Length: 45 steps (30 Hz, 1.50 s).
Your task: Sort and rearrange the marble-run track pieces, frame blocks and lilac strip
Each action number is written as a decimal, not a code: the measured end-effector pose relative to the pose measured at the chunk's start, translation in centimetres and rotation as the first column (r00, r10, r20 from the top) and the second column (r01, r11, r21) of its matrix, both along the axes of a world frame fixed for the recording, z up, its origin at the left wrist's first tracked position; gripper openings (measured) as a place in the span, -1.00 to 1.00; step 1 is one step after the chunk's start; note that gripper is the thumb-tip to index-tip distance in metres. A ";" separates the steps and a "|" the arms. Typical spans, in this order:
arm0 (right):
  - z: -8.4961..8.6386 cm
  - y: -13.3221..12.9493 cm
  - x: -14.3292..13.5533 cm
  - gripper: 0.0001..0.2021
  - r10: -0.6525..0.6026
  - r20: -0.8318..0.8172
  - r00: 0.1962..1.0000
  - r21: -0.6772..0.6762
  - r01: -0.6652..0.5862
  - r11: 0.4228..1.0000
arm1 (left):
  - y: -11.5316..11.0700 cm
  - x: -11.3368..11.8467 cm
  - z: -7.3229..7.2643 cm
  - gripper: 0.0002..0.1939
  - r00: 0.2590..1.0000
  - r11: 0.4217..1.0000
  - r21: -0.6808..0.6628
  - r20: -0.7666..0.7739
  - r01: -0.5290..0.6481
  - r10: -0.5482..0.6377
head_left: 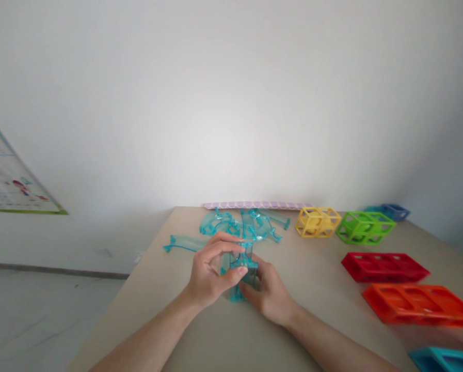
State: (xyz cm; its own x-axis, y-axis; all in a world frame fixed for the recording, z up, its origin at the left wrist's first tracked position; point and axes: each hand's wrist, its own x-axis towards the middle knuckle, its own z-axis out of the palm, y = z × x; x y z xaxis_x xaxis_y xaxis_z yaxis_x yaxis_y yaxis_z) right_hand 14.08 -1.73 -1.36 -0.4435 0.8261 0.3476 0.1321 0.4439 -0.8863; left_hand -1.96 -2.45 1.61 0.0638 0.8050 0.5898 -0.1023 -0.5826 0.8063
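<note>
In front of me on the table stands an upright stack of clear teal plastic track pieces [237, 294]. My left hand [211, 268] grips its upper part, fingers over the top and thumb on the near side. Lower down, my right hand [269, 294] is wrapped round the right side of the same stack. Parts of the stack are hidden behind my fingers. Just behind my left hand lies a long teal track piece [185, 243]. Farther back, several curved teal track pieces [219, 223] are spread near the wall.
On the right stand a yellow open-frame block [318, 222], a green one [365, 227], a red one [384, 267] and an orange one [420, 305]. A blue block [446, 358] is at the lower right. A lilac patterned strip [258, 205] runs along the wall.
</note>
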 end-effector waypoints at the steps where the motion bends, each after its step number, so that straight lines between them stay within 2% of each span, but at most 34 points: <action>1: 0.0 0.0 0.0 -0.83 0.007 -0.007 1.000 -0.013 -0.007 1.000 | 0.0 0.0 0.0 -0.81 1.000 1.000 -0.001 -0.009 -0.005 0.005; 3: -0.1 -0.1 0.0 -0.80 0.028 -0.024 0.999 -0.033 -0.029 0.999 | -0.1 0.0 0.0 -0.83 1.000 1.000 -0.013 -0.008 0.000 0.000; 7: -0.5 -0.3 0.0 -0.55 0.077 -0.065 0.995 -0.078 -0.082 0.994 | -0.2 0.0 0.0 -0.84 0.999 0.998 -0.046 0.014 0.044 -0.043; 9: -0.7 -0.3 -0.1 -0.50 0.070 -0.071 0.995 -0.118 -0.078 0.990 | -0.2 -0.1 0.0 -0.81 0.997 0.994 -0.076 0.021 0.081 -0.079; 11: -0.8 -0.2 -0.2 -0.52 0.053 -0.060 0.997 -0.151 -0.062 0.987 | -0.1 0.0 0.0 -0.66 0.987 0.982 -0.130 0.108 0.135 -0.121; 13: -0.6 -0.2 -0.2 -0.54 0.056 -0.064 0.996 -0.186 -0.067 0.980 | 0.2 0.0 -0.1 -0.51 0.955 0.960 -0.205 0.266 0.193 -0.135; 15: -0.2 -0.3 -0.2 -0.56 0.080 -0.112 0.991 -0.237 -0.105 0.966 | 0.8 0.1 -0.4 -0.48 0.919 0.925 -0.296 0.378 0.237 -0.114; 16: 0.1 -0.3 -0.1 -0.57 0.094 -0.151 0.984 -0.265 -0.132 0.955 | 1.1 0.2 -0.6 -0.51 0.919 0.904 -0.350 0.381 0.245 -0.101; 18: 0.5 -0.4 -0.1 -0.56 0.115 -0.243 0.963 -0.311 -0.190 0.931 | 1.6 0.2 -1.2 -0.55 0.955 0.862 -0.456 0.279 0.223 -0.100; 21: 0.6 -0.6 -0.1 -0.52 0.119 -0.346 0.931 -0.353 -0.246 0.903 | 1.9 0.2 -2.0 -0.60 0.982 0.848 -0.512 -0.038 0.140 -0.185; 23: 0.4 -0.5 0.1 -0.52 0.107 -0.384 0.917 -0.355 -0.253 0.900 | 1.8 0.1 -2.2 -0.62 0.948 0.896 -0.434 -0.238 0.089 -0.210; 26: 0.3 0.1 1.0 -0.61 0.065 -0.411 0.909 -0.290 -0.198 0.936 | 1.7 0.1 -2.2 -0.67 0.886 0.972 -0.232 -0.446 0.023 -0.127; 28: 0.8 0.7 2.2 -0.73 0.024 -0.344 0.939 -0.179 -0.090 0.980 | 1.7 0.1 -2.2 -0.73 0.844 0.990 -0.143 -0.531 -0.004 -0.073; 29: 1.3 1.1 2.9 -0.79 -0.006 -0.256 0.967 -0.091 -0.018 0.996 | 1.8 0.2 -2.1 -0.77 0.826 0.992 -0.123 -0.561 -0.015 -0.057; 31: 2.5 1.8 4.5 -0.82 -0.107 0.048 0.993 0.158 0.098 0.983 | 1.7 0.2 -2.1 -0.79 0.796 0.994 -0.108 -0.604 -0.036 -0.037; 32: 3.1 2.1 5.1 -0.76 -0.180 0.242 0.953 0.282 0.109 0.953 | 1.7 0.2 -2.1 -0.79 0.784 0.993 -0.108 -0.619 -0.044 -0.032; 33: 3.6 2.3 5.7 -0.70 -0.250 0.418 0.874 0.372 0.086 0.924 | 1.7 0.2 -2.1 -0.78 0.775 0.993 -0.105 -0.632 -0.057 -0.023; 34: 4.0 2.6 6.1 -0.67 -0.302 0.552 0.777 0.421 0.053 0.906 | 1.7 0.1 -2.1 -0.78 0.765 0.992 -0.102 -0.643 -0.069 -0.013; 36: 4.2 3.1 6.8 -0.66 -0.359 0.695 0.623 0.440 0.026 0.898 | 1.6 0.1 -2.2 -0.78 0.748 0.992 -0.093 -0.664 -0.087 0.003; 41: 3.4 3.5 7.8 -0.73 -0.457 0.787 0.415 0.458 0.102 0.883 | 1.8 -0.1 -2.5 -0.77 0.723 0.992 -0.092 -0.691 -0.081 -0.005; 43: 3.5 3.2 8.0 -0.68 -0.479 0.796 0.369 0.476 0.107 0.873 | 1.9 -0.1 -2.6 -0.75 0.721 0.995 -0.084 -0.693 -0.057 -0.017; 45: 3.8 2.7 7.7 -0.60 -0.487 0.796 0.360 0.488 0.094 0.868 | 1.9 -0.2 -2.7 -0.74 0.717 0.996 -0.077 -0.696 -0.037 -0.027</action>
